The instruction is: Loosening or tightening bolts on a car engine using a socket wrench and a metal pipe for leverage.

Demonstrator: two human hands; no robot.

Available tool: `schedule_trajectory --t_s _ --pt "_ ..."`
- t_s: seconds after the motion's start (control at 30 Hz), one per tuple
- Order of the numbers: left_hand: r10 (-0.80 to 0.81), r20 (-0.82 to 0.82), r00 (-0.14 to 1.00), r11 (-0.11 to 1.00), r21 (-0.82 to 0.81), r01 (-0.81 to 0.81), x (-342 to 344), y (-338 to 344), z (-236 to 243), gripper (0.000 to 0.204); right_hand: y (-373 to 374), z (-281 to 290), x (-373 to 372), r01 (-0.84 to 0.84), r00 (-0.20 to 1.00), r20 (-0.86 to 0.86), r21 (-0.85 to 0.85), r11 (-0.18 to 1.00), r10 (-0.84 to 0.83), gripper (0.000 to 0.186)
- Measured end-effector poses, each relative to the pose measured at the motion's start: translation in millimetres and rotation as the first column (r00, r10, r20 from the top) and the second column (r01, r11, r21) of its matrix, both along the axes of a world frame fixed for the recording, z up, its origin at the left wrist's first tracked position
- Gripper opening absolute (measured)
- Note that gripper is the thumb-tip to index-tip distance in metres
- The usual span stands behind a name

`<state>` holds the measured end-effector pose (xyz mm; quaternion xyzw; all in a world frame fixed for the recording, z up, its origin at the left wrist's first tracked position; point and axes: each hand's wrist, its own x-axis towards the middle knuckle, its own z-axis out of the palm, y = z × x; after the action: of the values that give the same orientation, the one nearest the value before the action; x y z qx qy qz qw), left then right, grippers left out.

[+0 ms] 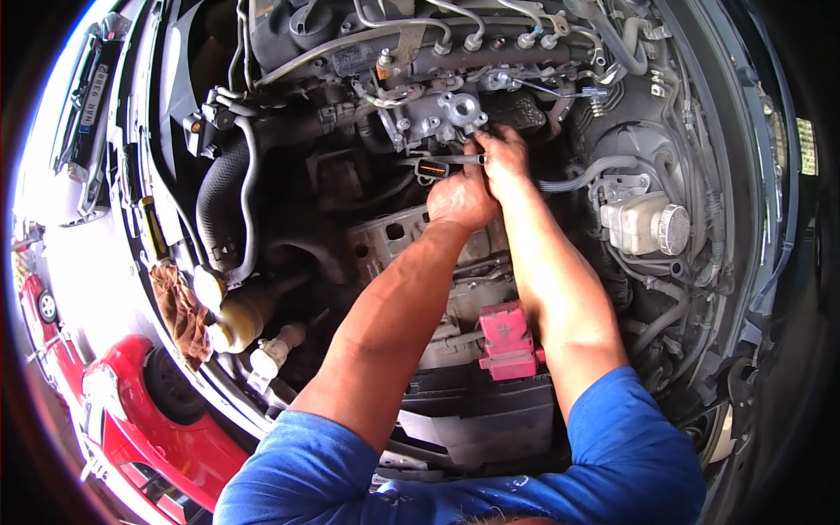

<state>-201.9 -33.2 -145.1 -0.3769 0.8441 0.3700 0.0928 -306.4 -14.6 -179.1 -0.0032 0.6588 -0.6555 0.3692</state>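
Note:
Both my hands reach deep into an engine bay, close together below a cast metal housing (462, 110) with a round flanged opening. My left hand (461, 198) is closed, its fingers pointing up against the right hand; what they grip is hidden. Beside it, my right hand (506, 159) curls its fingers in under the housing, and their tips are out of sight. A thin grey bar or tube (455, 160) runs sideways to the fingers of both hands. Just left of them is a small dark rectangular part (431, 169) with an orange inside.
Metal fuel lines (472, 41) cross the engine at the top. At right stands a fluid reservoir (643, 224) with a round cap. A red battery terminal cover (507, 339) lies between my forearms. On the left edge are a screwdriver (152, 229), a brown rag (179, 315) and a ribbed hose (223, 197).

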Motion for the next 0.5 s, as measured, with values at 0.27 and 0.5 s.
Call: schedule_trajectory --t_s 0.27,0.5 --pt "-0.006 -0.027 1.0 1.0 -0.02 0.006 0.1 1.8 -1.5 0.086 2.9 1.9 -5.5 0.017 0.999 0.045 0.011 1.0 -0.017 0.027" --pt "0.016 0.001 1.0 1.0 0.006 -0.016 5.2 -2.0 1.9 0.086 -4.1 10.6 6.1 0.014 0.999 0.033 0.076 0.997 -0.016 0.023"
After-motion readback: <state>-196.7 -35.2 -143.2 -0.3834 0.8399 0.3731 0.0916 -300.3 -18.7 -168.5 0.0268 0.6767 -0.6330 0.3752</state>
